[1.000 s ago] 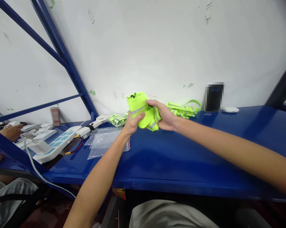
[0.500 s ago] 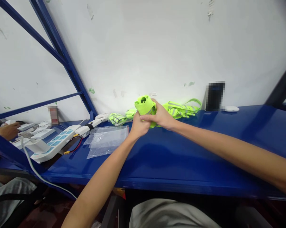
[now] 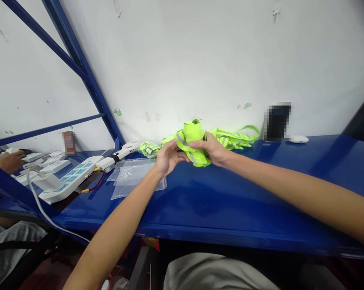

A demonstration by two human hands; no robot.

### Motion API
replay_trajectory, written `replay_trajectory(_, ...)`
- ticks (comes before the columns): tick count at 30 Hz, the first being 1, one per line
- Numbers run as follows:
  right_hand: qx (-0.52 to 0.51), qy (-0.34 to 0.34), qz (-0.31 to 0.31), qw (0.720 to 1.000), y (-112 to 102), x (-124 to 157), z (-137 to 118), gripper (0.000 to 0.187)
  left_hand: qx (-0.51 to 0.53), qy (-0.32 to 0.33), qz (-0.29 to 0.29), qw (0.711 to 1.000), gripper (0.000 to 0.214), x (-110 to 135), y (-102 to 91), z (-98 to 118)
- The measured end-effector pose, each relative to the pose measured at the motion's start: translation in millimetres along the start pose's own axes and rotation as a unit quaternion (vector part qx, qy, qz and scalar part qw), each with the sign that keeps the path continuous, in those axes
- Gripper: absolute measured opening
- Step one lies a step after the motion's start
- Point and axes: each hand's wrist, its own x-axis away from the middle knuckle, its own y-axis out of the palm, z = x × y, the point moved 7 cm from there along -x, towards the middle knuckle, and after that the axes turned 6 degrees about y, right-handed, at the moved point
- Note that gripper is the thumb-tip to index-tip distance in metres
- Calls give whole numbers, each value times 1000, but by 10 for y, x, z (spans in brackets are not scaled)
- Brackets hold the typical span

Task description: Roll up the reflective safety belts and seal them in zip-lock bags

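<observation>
Above the blue table, both my hands are on a bundled fluorescent yellow-green reflective strap (image 3: 196, 133) with grey stripes, wound into a loose roll. My right hand (image 3: 215, 148) grips it from the right, thumb across the front and fingers hidden behind. At the left side, my left hand (image 3: 167, 157) holds the roll's edge, its fingers bent and partly covered by the strap. Behind, against the wall, more yellow-green reflective straps (image 3: 238, 137) lie heaped. A smaller bundle (image 3: 149, 149), seemingly in clear plastic, rests further left.
Clear plastic bags (image 3: 133, 179) lie on the blue table (image 3: 230, 205). Left of them are a white power strip (image 3: 75, 177), a small white fan (image 3: 130, 147) and a red-black cable (image 3: 98, 181). A blurred dark device (image 3: 277, 123) leans on the wall. Another person's hand (image 3: 11, 161) is far left.
My left hand has shifted left, away from my right hand, and its grip is wider. The strap roll has turned, showing more of its striped side.
</observation>
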Motion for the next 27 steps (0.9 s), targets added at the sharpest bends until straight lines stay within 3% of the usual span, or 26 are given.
replay_trajectory(2, -41, 21, -5, 999, 72, 29, 60, 36, 38, 11, 88, 995, 38, -3, -147, -128)
replay_trajectory(6, -88, 40, 23, 995, 143, 80, 186, 34, -1, 52, 231, 972, 28, 25, -270, -355)
replay_trajectory(8, -79, 28, 38, 996, 108, 76, 188, 37, -37, 72, 273, 958, 25, 46, -284, -345)
replay_trajectory(10, -35, -13, 59, 998, 9, 60, 78, 42, -124, 108, 284, 945, 24, 73, -284, -170)
replay_trajectory(12, 38, -72, 75, 994, -107, 64, -142, 50, -283, 137, 227, 922, 22, 93, -230, 116)
replay_trajectory(14, 133, -127, 75, 980, -188, 115, -392, 58, -466, 135, 113, 867, 24, 139, -160, 371)
replay_trajectory(17, 286, -159, 78, 942, -257, 294, -580, 60, -623, 72, -104, 772, 56, 328, -192, 498)
replay_trajectory(19, 363, -125, 74, 920, -299, 438, -479, 58, -665, 0, -197, 721, 87, 504, -357, 457)
replay_trajectory(21, 431, -70, 54, 898, -331, 579, -247, 61, -693, -53, -236, 679, 105, 648, -536, 382)
replay_trajectory(23, 490, -46, 50, 869, -369, 706, -51, 69, -707, -78, -247, 658, 110, 731, -641, 297)
replay_trajectory(27, 535, -31, 47, 843, -425, 840, 110, 71, -700, -62, -227, 674, 97, 716, -617, 211)
